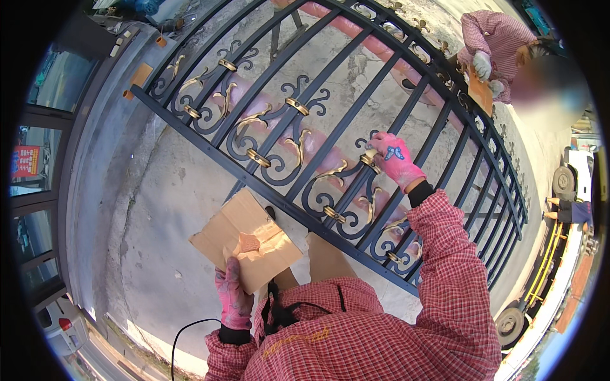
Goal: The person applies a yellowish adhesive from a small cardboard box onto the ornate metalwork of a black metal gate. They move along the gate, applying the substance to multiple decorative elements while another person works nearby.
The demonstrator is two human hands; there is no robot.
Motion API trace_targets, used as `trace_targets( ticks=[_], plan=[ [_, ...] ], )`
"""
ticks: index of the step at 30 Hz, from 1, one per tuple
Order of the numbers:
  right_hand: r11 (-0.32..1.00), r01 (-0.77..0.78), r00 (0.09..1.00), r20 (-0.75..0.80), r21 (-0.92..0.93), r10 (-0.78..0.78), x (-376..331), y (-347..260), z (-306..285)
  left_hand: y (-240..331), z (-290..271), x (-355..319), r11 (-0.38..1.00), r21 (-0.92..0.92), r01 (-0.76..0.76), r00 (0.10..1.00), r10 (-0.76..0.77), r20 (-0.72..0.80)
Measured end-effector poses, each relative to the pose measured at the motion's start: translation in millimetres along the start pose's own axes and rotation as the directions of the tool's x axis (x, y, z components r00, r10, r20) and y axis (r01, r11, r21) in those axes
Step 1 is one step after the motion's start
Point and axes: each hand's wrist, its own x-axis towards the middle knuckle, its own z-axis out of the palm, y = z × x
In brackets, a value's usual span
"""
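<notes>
My left hand [234, 297], in a pink glove, grips the lower edge of a flat piece of cardboard [219, 232]. A shiny copper-gold patch of paint [249, 244] lies on its middle. My right hand [399, 162], also gloved in pink, pinches a small pale pad, perhaps a sponge [371, 153], against a gold collar [370, 162] on the scrollwork. The dark metal gate panel [327, 152] lies slantwise before me, with black bars and curled scrolls. Other collars [297, 106] and leaf shapes [255, 120] on it are gold.
Across the panel a co-worker in a checked top [502, 38] holds another cardboard piece [480, 92] with gloved hands. A pink wrapped length [343, 25] runs beneath the panel. Glass windows [38, 159] stand at the left, and a truck wheel [509, 325] shows at the right.
</notes>
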Motion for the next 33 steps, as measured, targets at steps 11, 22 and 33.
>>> trace_targets(
  ticks=[11, 22, 33],
  plan=[
    [0.98, 0.163, 0.931, 0.347, -0.112, -0.115, 19, 35, 24, -7, 4, -14, 0.999, -0.02, -0.035, 0.983, 0.031, -0.183],
    [0.986, 0.145, 0.9, 0.426, -0.085, -0.095, 22, 35, 25, -1, 11, -9, 0.998, -0.031, -0.061, 0.983, 0.055, -0.175],
    [0.991, 0.099, 0.903, 0.427, -0.085, -0.054, 25, 38, 25, -3, 11, -8, 0.998, -0.004, -0.07, 0.982, 0.068, -0.175]
  ],
)
